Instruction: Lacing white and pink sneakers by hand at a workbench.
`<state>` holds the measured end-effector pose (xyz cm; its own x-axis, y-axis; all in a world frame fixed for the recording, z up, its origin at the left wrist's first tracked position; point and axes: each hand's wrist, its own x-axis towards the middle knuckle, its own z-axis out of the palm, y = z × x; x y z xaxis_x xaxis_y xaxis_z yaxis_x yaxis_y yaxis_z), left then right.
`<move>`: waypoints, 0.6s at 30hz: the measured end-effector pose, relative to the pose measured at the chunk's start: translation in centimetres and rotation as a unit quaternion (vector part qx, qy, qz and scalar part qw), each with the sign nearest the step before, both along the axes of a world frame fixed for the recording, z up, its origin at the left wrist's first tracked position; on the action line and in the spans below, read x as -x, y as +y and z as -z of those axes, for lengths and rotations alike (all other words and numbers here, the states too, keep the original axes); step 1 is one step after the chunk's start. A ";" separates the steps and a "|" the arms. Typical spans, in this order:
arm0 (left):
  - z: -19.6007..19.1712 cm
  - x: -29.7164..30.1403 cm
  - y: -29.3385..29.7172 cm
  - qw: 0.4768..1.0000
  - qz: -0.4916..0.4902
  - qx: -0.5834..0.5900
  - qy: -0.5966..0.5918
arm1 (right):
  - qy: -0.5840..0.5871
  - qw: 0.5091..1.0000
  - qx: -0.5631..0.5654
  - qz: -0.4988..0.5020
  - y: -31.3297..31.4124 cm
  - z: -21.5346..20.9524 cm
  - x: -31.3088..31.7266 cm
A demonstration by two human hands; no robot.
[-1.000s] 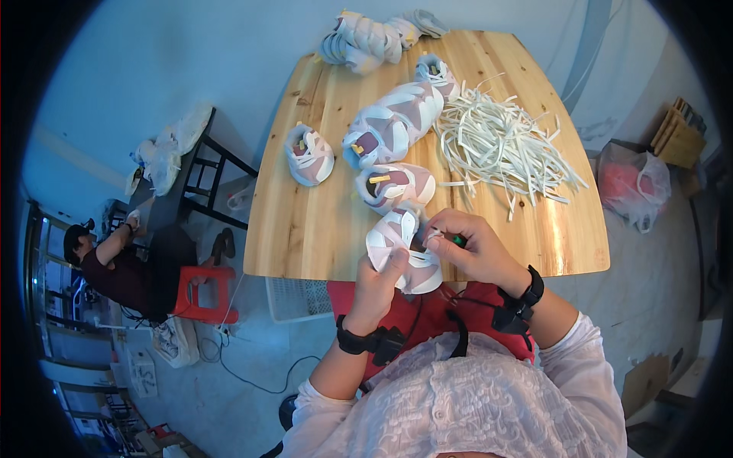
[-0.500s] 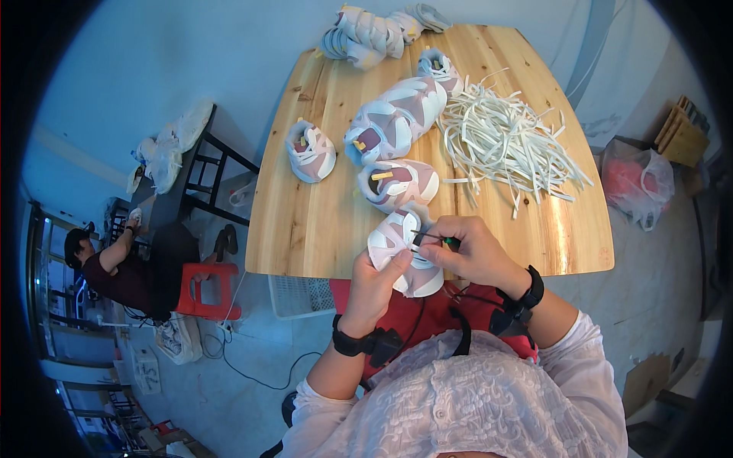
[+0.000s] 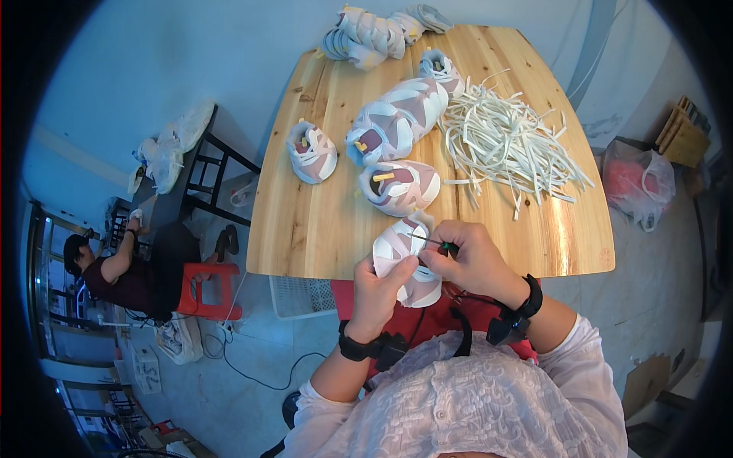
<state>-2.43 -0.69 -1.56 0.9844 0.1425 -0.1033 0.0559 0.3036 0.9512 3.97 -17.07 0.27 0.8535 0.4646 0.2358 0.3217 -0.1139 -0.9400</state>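
Note:
At the table's near edge I hold a pale pink and white shoe upper (image 3: pixel 391 246). My left hand (image 3: pixel 374 298) is closed round its left side, thumb pressed on top. My right hand (image 3: pixel 479 258) grips a thin-shafted hand tool with a dark green handle (image 3: pixel 449 248); its shaft points left across the upper's lacing area. Whether the tip passes through an eyelet is too small to tell. Just beyond lies another pink and white upper (image 3: pixel 408 187), and past it a nested row of uppers (image 3: pixel 397 118).
A heap of flat white laces (image 3: pixel 511 145) covers the wooden table's (image 3: pixel 305 237) right side. One upper (image 3: pixel 311 153) sits at left; more are stacked (image 3: pixel 363 34) at the far edge. A white basket (image 3: pixel 301 298) stands below. Left, a person (image 3: pixel 114 278) sits near a red stool (image 3: pixel 210 290).
The held upper has shifted slightly toward me and turned a little. My right hand has moved slightly right and nearer, and more of the tool's shaft shows above the upper.

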 end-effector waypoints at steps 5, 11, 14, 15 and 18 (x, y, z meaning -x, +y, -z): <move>-0.1 0.3 0.0 1.000 0.003 -0.029 0.007 | -0.024 1.000 0.005 -0.004 -0.1 -0.2 0.1; 0.4 0.5 -0.4 0.994 -0.030 -0.099 -0.028 | -0.030 0.999 0.038 -0.003 -0.4 -0.5 0.6; 0.5 0.7 -0.7 0.991 -0.055 -0.121 -0.032 | -0.089 0.996 0.025 0.004 -0.6 -1.0 1.3; 0.5 0.7 -0.6 0.988 -0.072 -0.134 -0.034 | -0.120 0.989 0.077 0.050 -1.0 -1.8 2.1; 0.6 0.9 -0.7 0.990 -0.085 -0.106 -0.037 | -0.143 0.979 0.126 0.074 -1.5 -1.7 4.1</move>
